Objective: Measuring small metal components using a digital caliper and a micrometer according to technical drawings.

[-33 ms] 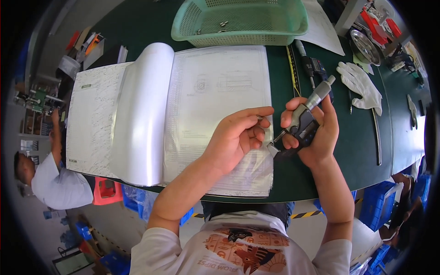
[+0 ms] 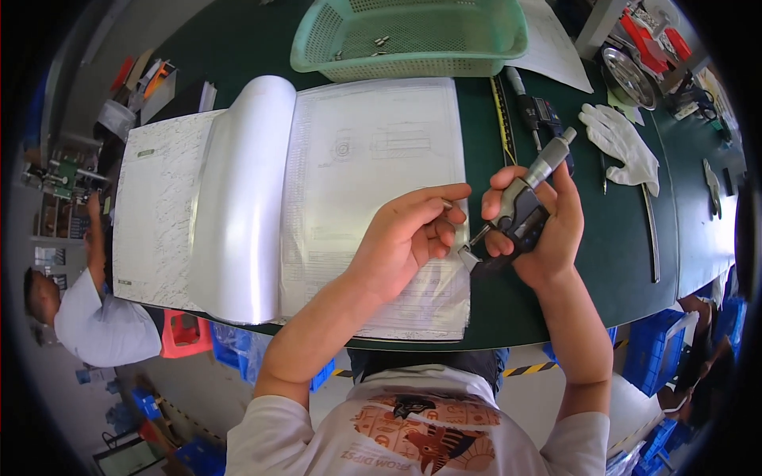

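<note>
In my right hand (image 2: 557,238) is a digital micrometer (image 2: 521,208), its grey thimble pointing up and away to the right. My fingers wrap round its frame, and the measuring gap at its lower left end shows nothing between the faces. My left hand (image 2: 401,242) is closed just left of that gap, over an open drawing binder (image 2: 373,190). Thumb and index finger pinch a small metal part (image 2: 448,205), mostly hidden by the fingertips. The two hands are close but apart.
A green plastic basket (image 2: 409,67) with several small metal pieces (image 2: 381,41) stands beyond the binder. To the right lie a second digital micrometer (image 2: 540,113), a yellow tape measure (image 2: 503,119), a white glove (image 2: 617,143) and a steel bowl (image 2: 628,78). Another person (image 2: 99,317) sits far left.
The whole view has shifted very slightly. Both hands keep the same hold and pose.
</note>
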A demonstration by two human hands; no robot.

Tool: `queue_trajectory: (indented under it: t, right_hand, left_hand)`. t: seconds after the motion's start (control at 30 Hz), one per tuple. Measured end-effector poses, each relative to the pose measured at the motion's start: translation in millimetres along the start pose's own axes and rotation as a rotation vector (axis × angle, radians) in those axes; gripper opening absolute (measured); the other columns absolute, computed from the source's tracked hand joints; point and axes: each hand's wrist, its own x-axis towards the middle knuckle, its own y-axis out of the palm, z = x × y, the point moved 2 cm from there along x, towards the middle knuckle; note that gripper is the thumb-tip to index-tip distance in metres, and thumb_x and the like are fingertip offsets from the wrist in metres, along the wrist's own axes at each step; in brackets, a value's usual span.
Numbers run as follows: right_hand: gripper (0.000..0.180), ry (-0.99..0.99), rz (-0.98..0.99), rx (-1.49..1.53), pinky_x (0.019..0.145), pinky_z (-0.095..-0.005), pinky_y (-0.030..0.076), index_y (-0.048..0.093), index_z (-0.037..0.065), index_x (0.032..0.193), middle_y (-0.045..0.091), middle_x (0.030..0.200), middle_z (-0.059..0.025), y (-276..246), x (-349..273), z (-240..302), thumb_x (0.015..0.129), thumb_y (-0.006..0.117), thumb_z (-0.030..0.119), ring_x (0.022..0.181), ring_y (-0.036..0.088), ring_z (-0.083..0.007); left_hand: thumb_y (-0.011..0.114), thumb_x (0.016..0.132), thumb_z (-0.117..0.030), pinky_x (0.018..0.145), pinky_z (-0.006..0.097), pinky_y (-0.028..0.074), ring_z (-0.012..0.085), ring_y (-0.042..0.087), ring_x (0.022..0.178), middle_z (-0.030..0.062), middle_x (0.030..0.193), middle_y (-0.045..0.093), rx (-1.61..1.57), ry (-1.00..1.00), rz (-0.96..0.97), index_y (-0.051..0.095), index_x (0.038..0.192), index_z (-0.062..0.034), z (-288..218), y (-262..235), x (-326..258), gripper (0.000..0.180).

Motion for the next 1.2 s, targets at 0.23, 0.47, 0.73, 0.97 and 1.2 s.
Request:
queue_trajectory:
  t: [0.23,0.47,0.73,0.97,1.2]
  right_hand:
    - [0.065,-0.019,0.030,0.079,0.043,-0.0276,0.040,0.050,-0.003,0.092,0.057,0.070,-0.0152,-2.7,-1.4,4.3,0.083,0.020,0.054,0.041,0.045,-0.0178]
    - [0.063,-0.030,0.030,0.067,0.045,-0.0283,0.041,0.051,-0.001,0.092,0.057,0.071,-0.0146,-3.7,-2.2,5.4,0.084,0.017,0.051,0.042,0.045,-0.0178]
    - [0.062,-0.058,0.027,0.082,0.045,-0.0277,0.041,0.051,-0.001,0.092,0.058,0.071,-0.0144,-4.0,-1.9,7.1,0.085,0.016,0.049,0.042,0.046,-0.0172]
    - [0.060,-0.053,0.006,0.067,0.044,-0.0267,0.041,0.051,-0.001,0.091,0.058,0.070,-0.0143,-3.3,-1.1,6.2,0.085,0.017,0.048,0.041,0.046,-0.0165]
    - [0.060,-0.068,-0.020,0.024,0.041,-0.0251,0.040,0.052,0.000,0.086,0.058,0.069,-0.0131,-1.7,-1.9,6.0,0.083,0.026,0.054,0.040,0.045,-0.0151]
  left_hand:
    - [0.049,0.085,-0.019,0.056,0.020,0.038,0.0061,0.045,0.063,0.0080,0.088,0.058,0.129,0.059,-0.024,0.050,0.096,-0.0043,2.9,2.3,-1.0,0.018]
    - [0.052,0.084,-0.018,0.057,0.019,0.039,0.0064,0.047,0.063,0.0032,0.080,0.056,0.211,0.078,-0.028,0.053,0.093,-0.0034,2.5,7.7,-3.8,0.017]
    - [0.055,0.083,-0.016,0.056,0.018,0.039,0.0061,0.048,0.063,0.0021,0.078,0.056,0.260,0.071,-0.001,0.054,0.091,-0.0024,2.7,8.0,-4.7,0.016]
    - [0.056,0.082,-0.015,0.056,0.018,0.039,0.0064,0.048,0.063,0.0021,0.078,0.056,0.290,0.072,0.008,0.055,0.090,-0.0013,1.6,9.7,-5.6,0.016]
    - [0.056,0.082,-0.014,0.056,0.019,0.039,0.0067,0.048,0.063,0.0026,0.075,0.054,0.301,0.048,0.011,0.054,0.090,-0.0009,1.2,9.0,-6.3,0.016]
